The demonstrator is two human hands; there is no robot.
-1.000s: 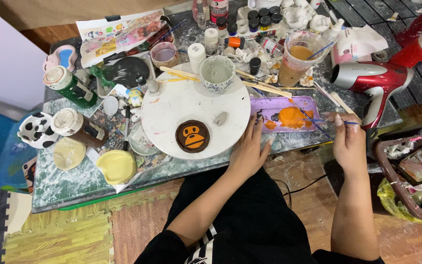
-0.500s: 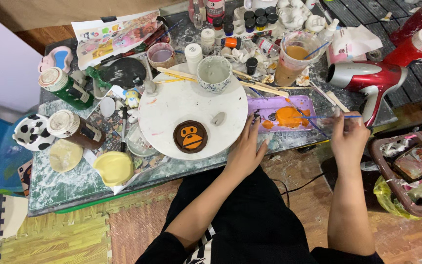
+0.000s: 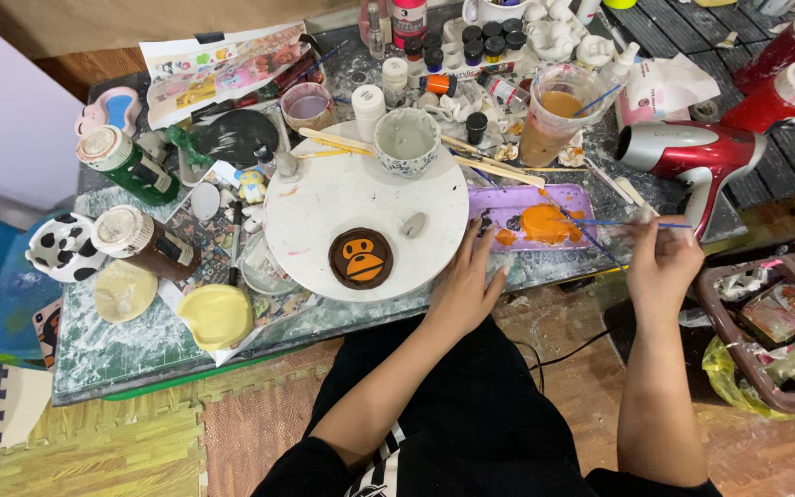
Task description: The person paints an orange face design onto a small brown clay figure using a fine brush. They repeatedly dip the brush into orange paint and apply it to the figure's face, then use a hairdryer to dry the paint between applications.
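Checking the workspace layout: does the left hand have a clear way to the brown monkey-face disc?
Probably yes: the left hand rests on the white turntable's edge, nothing between it and the disc.

A thin blue-handled brush lies level, its tip over the orange paint blob on the purple palette tray. Just left, a white round board carries a brown disc with an orange monkey face, flat and face-up.

Bare forearms, black clothing with white stripes at the lap.
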